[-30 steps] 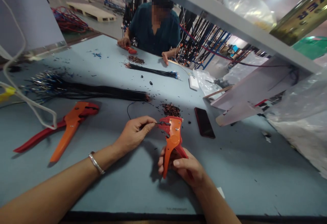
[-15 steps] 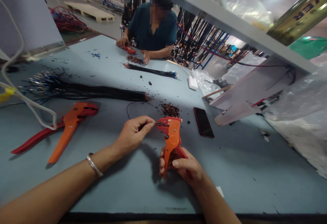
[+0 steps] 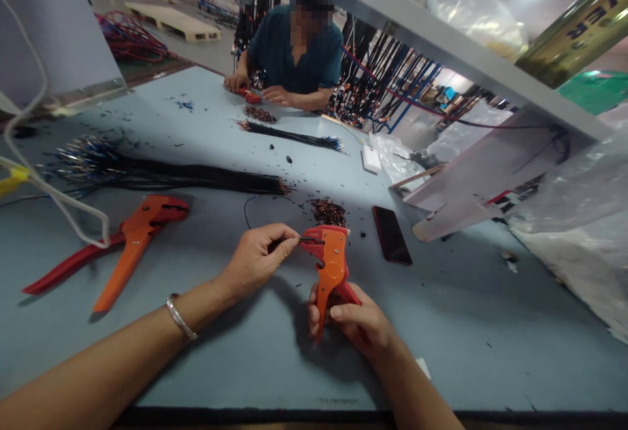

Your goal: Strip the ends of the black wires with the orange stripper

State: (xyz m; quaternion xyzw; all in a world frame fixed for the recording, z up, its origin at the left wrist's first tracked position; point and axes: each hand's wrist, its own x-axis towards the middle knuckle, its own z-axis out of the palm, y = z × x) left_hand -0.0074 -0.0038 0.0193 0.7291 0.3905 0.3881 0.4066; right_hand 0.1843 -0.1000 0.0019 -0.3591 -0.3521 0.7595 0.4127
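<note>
Orange and red wire strippers (image 3: 332, 263) stand tilted upright in my right hand (image 3: 360, 319), whose fingers wrap round the handles. My left hand (image 3: 262, 253) pinches a thin black wire (image 3: 248, 211) between thumb and forefinger. The wire's tip sits in the jaws of the strippers. Part of the wire is hidden behind my left hand and curves out above it. Just beyond the jaws lies a small heap of black and copper-coloured offcuts (image 3: 328, 212). A thick bundle of black wires (image 3: 196, 176) with bare copper ends is spread to the left.
A second pair of wire strippers (image 3: 135, 237) lies at left, near a white cable (image 3: 63, 204). A phone (image 3: 391, 235) rests right of the offcuts. Across the table (image 3: 466, 345), a co-worker (image 3: 294, 57) holds a red tool beside a smaller wire bundle (image 3: 292, 135).
My two hands, the wire and the strippers have hardly moved. Across the table, the co-worker's hand that lay near the offcuts has shifted toward the red tool.
</note>
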